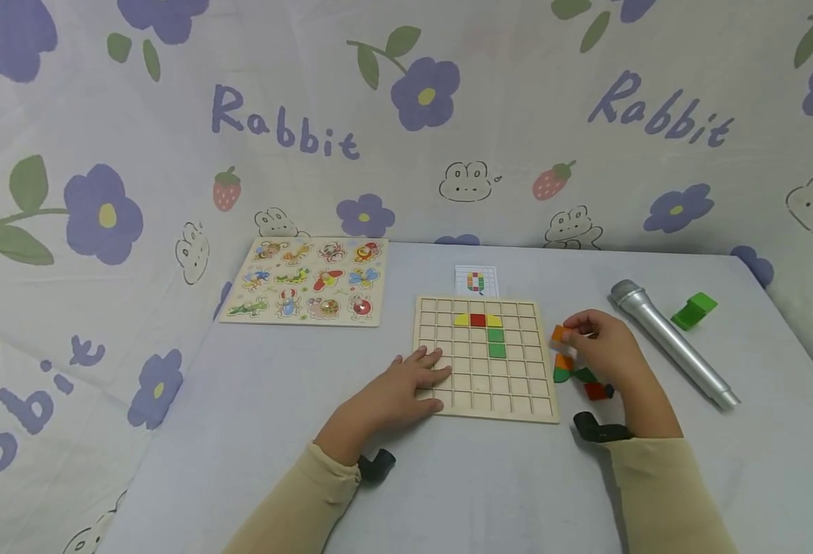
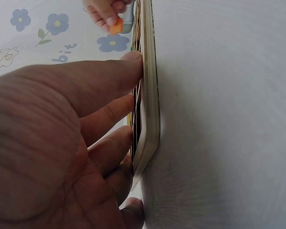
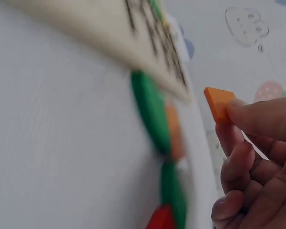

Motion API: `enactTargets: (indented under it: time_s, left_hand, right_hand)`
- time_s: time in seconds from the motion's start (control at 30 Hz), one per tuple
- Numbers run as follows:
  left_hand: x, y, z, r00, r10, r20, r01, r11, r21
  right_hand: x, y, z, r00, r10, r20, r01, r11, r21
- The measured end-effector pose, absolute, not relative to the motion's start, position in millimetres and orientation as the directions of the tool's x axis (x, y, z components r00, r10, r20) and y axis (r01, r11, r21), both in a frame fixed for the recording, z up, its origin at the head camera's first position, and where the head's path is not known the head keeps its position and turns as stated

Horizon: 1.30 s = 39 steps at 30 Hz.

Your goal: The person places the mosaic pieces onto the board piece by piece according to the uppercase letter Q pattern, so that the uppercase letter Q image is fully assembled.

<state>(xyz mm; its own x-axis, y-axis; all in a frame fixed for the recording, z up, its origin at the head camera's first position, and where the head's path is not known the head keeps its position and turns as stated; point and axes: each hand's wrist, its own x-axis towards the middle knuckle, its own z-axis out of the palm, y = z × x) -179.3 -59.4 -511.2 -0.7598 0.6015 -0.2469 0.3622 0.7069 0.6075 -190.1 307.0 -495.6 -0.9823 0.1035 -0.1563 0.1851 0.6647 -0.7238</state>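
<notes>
Watching the right hand (image 1: 603, 350) pinch a flat, four-sided orange piece (image 3: 218, 104) just right of the pale wooden grid board (image 1: 481, 383), we see the left hand (image 1: 399, 390) resting outstretched fingers on its left edge; only the head view shows us the wooden insect puzzle (image 1: 309, 282).

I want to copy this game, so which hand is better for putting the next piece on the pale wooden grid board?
Probably the right hand: it pinches a flat orange tile near the right edge of the board. The left hand rests on its left side, perhaps steadying it.
</notes>
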Motion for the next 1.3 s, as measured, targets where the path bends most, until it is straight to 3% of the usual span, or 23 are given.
enactTargets:
  time_s: [0.27, 0.57, 1.3]
  left_hand:
    - [-182, -61, -514, -0.756, 0.604, -0.252, 0.365, 0.708, 0.604]
    - [-183, -58, -514, -0.750, 0.614, -0.243, 0.383, 0.705, 0.597]
    - [-183, -62, -514, -0.757, 0.610, -0.233, 0.394, 0.711, 0.582]
  right_hand:
    - [-210, 248, -481, -0.986, 0.013, -0.166, 0.139, 0.617, -0.774]
    - [-231, 190, -490, -0.982, -0.066, -0.176, 0.096, 0.629, -0.771]
    - [-237, 168, -498, -0.985, -0.034, -0.170, 0.094, 0.719, -0.688]
